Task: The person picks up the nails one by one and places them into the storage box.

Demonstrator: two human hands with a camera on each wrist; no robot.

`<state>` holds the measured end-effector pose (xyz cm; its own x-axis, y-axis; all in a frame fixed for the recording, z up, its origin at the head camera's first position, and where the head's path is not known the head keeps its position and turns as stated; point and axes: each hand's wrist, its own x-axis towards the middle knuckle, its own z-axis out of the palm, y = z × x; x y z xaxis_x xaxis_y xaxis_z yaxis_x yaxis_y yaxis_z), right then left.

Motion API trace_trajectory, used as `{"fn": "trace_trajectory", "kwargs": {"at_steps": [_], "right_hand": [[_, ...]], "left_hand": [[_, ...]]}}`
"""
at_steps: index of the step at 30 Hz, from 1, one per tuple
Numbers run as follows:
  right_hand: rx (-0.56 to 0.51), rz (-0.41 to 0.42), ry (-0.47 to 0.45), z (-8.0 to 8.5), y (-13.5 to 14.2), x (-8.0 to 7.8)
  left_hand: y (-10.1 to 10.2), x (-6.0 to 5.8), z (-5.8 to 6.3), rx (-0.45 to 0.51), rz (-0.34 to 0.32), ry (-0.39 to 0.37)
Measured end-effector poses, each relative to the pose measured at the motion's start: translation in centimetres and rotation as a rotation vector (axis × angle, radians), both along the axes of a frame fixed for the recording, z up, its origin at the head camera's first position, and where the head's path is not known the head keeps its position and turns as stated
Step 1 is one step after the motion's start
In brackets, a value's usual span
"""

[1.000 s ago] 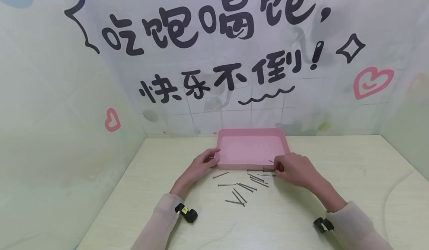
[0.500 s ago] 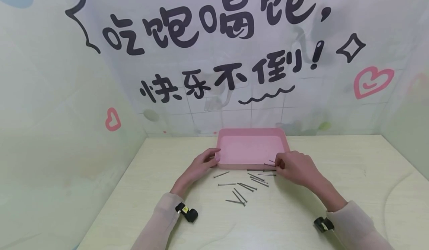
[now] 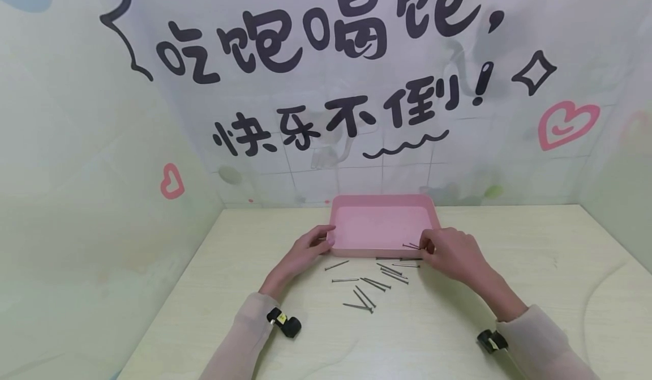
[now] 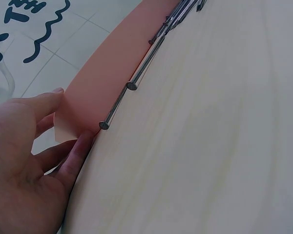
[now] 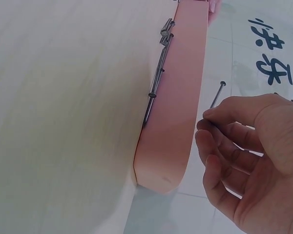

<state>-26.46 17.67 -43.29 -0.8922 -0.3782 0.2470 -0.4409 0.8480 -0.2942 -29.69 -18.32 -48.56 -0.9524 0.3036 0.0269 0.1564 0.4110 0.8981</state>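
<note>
My right hand [image 3: 455, 254] pinches a nail [image 5: 218, 93] between thumb and fingertips, its head pointing away from the fingers. In the head view this nail overlaps the front right of a shallow pink tray [image 3: 382, 200]. Another thin dark nail-like line shows beside it, partly hidden by the fingers. At the tray's front left corner, my left hand [image 3: 309, 244] holds the tray, with the thumb on the front wall and fingers on the side. Several loose nails [image 3: 376, 284] lie on the table in front of the tray, some close along its front wall.
The pale wood table [image 3: 214, 334] meets a printed back wall sheet [image 3: 285, 97] just behind the tray. Side sheets [image 3: 102, 244] flank the table. A small black camera [image 3: 285, 322] sits on each wrist.
The right hand has risen slightly with the pinched nail, from the tray's front wall to above its rim. The left hand and the loose nails have stayed in place.
</note>
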Motion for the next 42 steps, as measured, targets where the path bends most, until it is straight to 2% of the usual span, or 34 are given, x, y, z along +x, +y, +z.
{"fn": "trace_trajectory", "kwargs": {"at_steps": [16,24,42], "right_hand": [[-0.042,-0.023,0.04,-0.34,0.05,0.12],[-0.049,-0.029,0.058,-0.21,0.02,0.09],[-0.065,-0.059,0.055,-0.35,-0.03,0.04]], "left_hand": [[0.03,-0.07,-0.13,-0.006,0.004,-0.003],[0.06,0.07,0.25,0.0,0.016,-0.01],[0.01,-0.11,-0.2,0.006,0.008,-0.008]]}}
